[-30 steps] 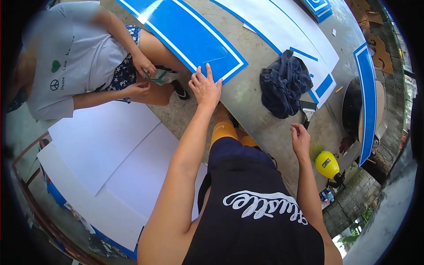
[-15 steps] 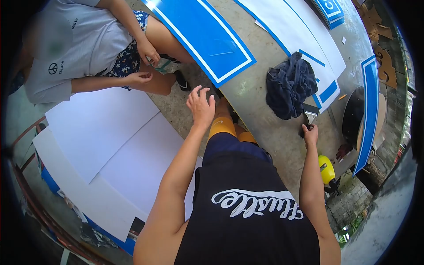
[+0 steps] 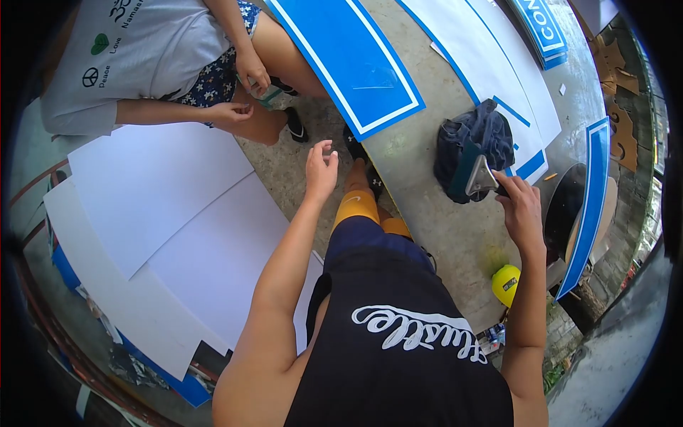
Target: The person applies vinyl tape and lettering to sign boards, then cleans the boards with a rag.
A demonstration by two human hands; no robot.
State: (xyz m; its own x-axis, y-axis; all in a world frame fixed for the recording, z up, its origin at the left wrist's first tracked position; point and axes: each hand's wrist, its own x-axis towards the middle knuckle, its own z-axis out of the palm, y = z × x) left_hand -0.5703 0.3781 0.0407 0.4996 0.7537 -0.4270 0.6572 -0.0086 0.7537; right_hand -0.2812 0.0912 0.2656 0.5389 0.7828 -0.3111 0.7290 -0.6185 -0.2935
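Note:
My right hand [image 3: 523, 213] grips the dark handle of a squeegee [image 3: 482, 178] with a triangular metal head and a long teal blade. The squeegee is raised in front of a crumpled dark cloth [image 3: 491, 128] lying on the metal table, and covers part of it. Over the gap between the two work surfaces, my left hand [image 3: 322, 171] hangs with fingers loosely bent and apart, holding nothing. Nearest to it is the corner of a blue panel with a white border [image 3: 370, 78], which juts over the table's edge.
Large white sheets [image 3: 192, 206] cover the left surface. Another person [image 3: 163, 64] sits at the upper left. On the metal table [image 3: 455, 249] are a white sheet with blue strips [image 3: 491, 57], stacked blue signs [image 3: 541, 28] and a yellow spray bottle [image 3: 506, 283]. A narrow blue panel [image 3: 589, 206] stands at the right.
My right hand has lifted the squeegee from beside the cloth and turned it, so the teal blade shows. My left hand has moved slightly. The view has shifted a little.

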